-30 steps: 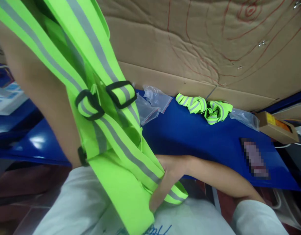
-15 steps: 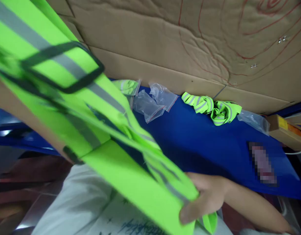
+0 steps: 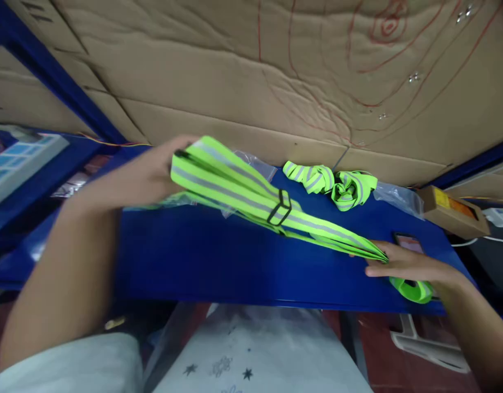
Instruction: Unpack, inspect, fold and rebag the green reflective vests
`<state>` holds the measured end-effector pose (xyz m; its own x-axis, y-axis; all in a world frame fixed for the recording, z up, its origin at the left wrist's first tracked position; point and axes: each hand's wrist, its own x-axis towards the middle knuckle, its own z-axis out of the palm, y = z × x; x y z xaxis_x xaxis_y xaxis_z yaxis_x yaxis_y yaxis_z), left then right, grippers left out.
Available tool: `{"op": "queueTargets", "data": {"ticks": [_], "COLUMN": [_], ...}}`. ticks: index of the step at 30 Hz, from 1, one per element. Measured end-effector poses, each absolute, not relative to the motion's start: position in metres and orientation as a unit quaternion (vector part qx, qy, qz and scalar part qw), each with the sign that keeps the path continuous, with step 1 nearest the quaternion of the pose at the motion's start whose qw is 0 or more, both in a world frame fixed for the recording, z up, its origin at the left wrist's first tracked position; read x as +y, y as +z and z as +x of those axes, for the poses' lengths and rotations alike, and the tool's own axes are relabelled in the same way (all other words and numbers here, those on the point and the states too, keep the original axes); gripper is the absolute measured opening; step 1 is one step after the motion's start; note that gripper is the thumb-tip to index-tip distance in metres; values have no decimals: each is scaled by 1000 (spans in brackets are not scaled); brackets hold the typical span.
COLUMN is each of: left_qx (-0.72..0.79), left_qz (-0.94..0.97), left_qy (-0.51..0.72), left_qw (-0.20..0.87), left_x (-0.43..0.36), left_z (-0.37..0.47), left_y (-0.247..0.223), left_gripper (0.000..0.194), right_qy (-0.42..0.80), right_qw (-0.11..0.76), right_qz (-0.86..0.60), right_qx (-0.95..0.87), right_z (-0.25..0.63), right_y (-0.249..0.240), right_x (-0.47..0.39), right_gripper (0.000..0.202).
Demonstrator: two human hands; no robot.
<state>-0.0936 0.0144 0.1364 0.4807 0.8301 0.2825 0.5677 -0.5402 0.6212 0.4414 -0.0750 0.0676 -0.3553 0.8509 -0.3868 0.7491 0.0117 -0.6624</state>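
A neon-green reflective strap point(image 3: 238, 188) with grey stripes and a black slide buckle stretches in several layers between my two hands. At its left end, my left hand point(image 3: 171, 166) is closed around the folded loops, its fingers partly hidden behind them. Bunched at the other end, the layers are pinched in my right hand point(image 3: 392, 262), and a short loop hangs below that palm. The strap is held above the blue table point(image 3: 243, 267). Two coiled reflective straps point(image 3: 333, 183) lie at the table's back edge, beyond the held one.
Clear plastic bags point(image 3: 401, 199) lie along the back, some behind the strap. A small cardboard box point(image 3: 451, 210) stands at the right end, with a phone point(image 3: 409, 242) near my right hand. A cardboard wall point(image 3: 218, 71) rises behind. A white device point(image 3: 28, 161) sits far left.
The strap was close to the camera and slanted across the view; now it is lower, farther off and drawn out between both hands. My right hand has moved right, and my view has shifted.
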Motion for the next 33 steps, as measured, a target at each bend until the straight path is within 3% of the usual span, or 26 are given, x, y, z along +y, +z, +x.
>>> {"op": "queueTargets", "data": {"ticks": [6, 10, 14, 19, 25, 33], "left_qx": [475, 470, 487, 518, 587, 593], "left_qz": [793, 769, 755, 732, 664, 618], "left_qy": [238, 222, 230, 249, 277, 343], "left_qw": [298, 371, 375, 366, 371, 386], "left_x": [-6, -24, -45, -66, -89, -102], "left_z": [-108, -107, -107, -114, -121, -117], "left_y": [89, 77, 66, 51, 37, 20], "left_gripper": [73, 69, 72, 83, 86, 88], "right_qy": [231, 67, 75, 48, 78, 40], "right_qw": [-49, -25, 77, 155, 119, 146], "right_qz": [-604, -616, -439, -291, -313, -323], "right_qx": [-761, -784, -892, -943, -939, -934], "right_z": [438, 399, 304, 190, 156, 155], "right_y": [52, 58, 70, 43, -16, -26], "right_x": [-52, -49, -64, -52, -32, -43], "right_gripper": [75, 109, 98, 109, 105, 97]}}
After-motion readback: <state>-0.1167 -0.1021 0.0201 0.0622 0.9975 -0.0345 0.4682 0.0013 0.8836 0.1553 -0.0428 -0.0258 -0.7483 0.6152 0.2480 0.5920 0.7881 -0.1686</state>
